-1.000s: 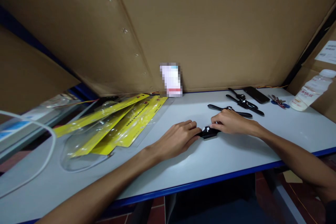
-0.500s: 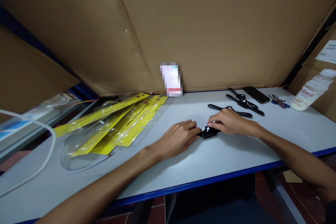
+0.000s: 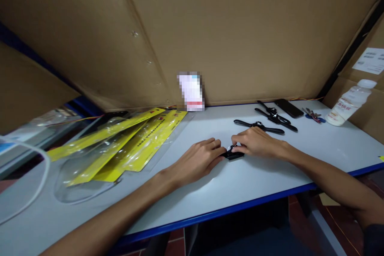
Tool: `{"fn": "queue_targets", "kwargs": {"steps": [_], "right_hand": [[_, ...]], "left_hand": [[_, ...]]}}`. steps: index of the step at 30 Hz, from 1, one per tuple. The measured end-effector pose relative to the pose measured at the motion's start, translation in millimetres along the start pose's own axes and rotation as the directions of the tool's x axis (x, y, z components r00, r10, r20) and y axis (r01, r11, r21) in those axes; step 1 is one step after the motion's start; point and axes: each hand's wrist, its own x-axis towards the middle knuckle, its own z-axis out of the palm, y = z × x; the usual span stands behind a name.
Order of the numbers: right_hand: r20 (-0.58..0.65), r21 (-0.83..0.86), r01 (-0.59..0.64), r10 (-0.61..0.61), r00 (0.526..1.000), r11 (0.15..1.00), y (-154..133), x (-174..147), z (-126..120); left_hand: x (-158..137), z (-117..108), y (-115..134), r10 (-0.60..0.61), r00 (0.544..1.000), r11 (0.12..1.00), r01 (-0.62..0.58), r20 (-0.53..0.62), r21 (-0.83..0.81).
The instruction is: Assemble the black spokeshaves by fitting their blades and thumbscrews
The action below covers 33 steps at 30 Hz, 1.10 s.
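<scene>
At the far left, a white cable [image 3: 46,176] is seen looped over the edge of the pale table [image 3: 192,202]. Next to it, yellow-carded clear packages [image 3: 135,144] are fanned and overlapped on the tabletop; their contents cannot be made out. Farther right, a pale upright rectangle [image 3: 192,92], pixelated beyond reading, is stood at the back, before the cardboard wall [image 3: 234,40].

Near the middle, the left hand [image 3: 204,154] is held palm down, its fingers bent and nearly closed over the left end of a black tool [image 3: 235,155]. The tool is kept low at the tabletop, between the two hands. By the right hand [image 3: 256,141], thumb and fingertips drawn together, the tool's middle is pinched; its right end is partly covered.

Just behind the right hand, three more black tools [image 3: 273,129] are laid out, the rear two overlapped. Beyond these, a dark phone [image 3: 288,108], a bunch of keys [image 3: 313,116] and a white-capped bottle [image 3: 345,108] are noted in a row
</scene>
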Motion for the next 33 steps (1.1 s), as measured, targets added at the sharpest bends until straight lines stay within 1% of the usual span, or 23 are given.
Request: {"fn": "queue_targets", "kwargs": {"steps": [4, 5, 7, 8, 10, 12, 13, 14, 15, 16, 17, 19, 20, 23, 26, 30, 33], "right_hand": [[0.022, -0.191, 0.001, 0.003, 1.000, 0.982, -12, 1, 5], [0.020, -0.215, -0.004, 0.008, 1.000, 0.977, -14, 1, 6], [0.006, -0.209, -0.017, 0.018, 1.000, 0.978, -14, 2, 4], [-0.008, -0.191, -0.041, 0.041, 0.999, 0.981, -12, 2, 1], [-0.049, -0.166, -0.129, 0.122, 0.991, 0.978, 1, 1, -10], [-0.097, -0.178, -0.271, 0.258, 0.961, 0.946, 24, -3, -28], [-0.112, -0.191, -0.346, 0.330, 0.937, 0.919, 38, -7, -38], [-0.102, -0.208, -0.446, 0.434, 0.895, 0.870, 53, -13, -47], [-0.080, -0.232, -0.534, 0.531, 0.844, 0.813, 67, -19, -56], [-0.024, -0.250, -0.605, 0.620, 0.784, 0.756, 81, -25, -63], [0.045, -0.254, -0.673, 0.704, 0.709, 0.695, 93, -32, -68], [0.148, -0.253, -0.727, 0.768, 0.623, 0.638, 110, -42, -74], [0.190, -0.246, -0.740, 0.780, 0.596, 0.626, 116, -46, -74], [0.254, -0.230, -0.753, 0.785, 0.565, 0.617, 121, -48, -68], [0.241, -0.254, -0.756, 0.796, 0.555, 0.604, 116, -43, -63], [0.205, -0.275, -0.752, 0.801, 0.562, 0.598, 112, -39, -63], [0.206, -0.276, -0.758, 0.806, 0.554, 0.591, 114, -38, -61]], "left_hand": [[-1, 0, -5, 0.004, 1.000, 1.000, -0.004, 0.011, -0.004], [-2, 0, -6, 0.000, 1.000, 1.000, 0.000, 0.005, -0.006], [-2, 0, -8, 0.010, 1.000, 1.000, -0.010, -0.003, -0.021], [-3, 0, -8, 0.018, 1.000, 0.999, -0.018, -0.004, -0.031], [-4, 0, -8, 0.031, 0.999, 0.999, -0.031, 0.006, -0.039], [-4, -1, -8, 0.037, 0.999, 0.999, -0.037, 0.018, -0.036], [-4, -2, -7, 0.037, 0.999, 0.999, -0.036, 0.022, -0.036], [-4, -3, -8, 0.035, 0.999, 0.999, -0.034, 0.026, -0.040], [-4, -3, -8, 0.030, 0.999, 0.998, -0.029, 0.030, -0.048], [-4, -4, -9, 0.020, 0.999, 0.998, -0.018, 0.035, -0.056], [-4, -5, -10, 0.005, 0.999, 0.998, -0.002, 0.044, -0.064], [-4, -8, -14, -0.040, 0.997, 0.997, 0.045, 0.067, -0.070], [-4, -9, -16, -0.073, 0.994, 0.995, 0.078, 0.079, -0.065], [-4, -12, -25, -0.203, 0.974, 0.979, 0.203, 0.097, 0.006], [-3, -11, -35, -0.329, 0.942, 0.940, 0.320, 0.073, 0.116], [-3, -8, -47, -0.398, 0.917, 0.907, 0.388, 0.028, 0.163], [-3, -6, -49, -0.422, 0.907, 0.894, 0.412, 0.019, 0.173]]}}
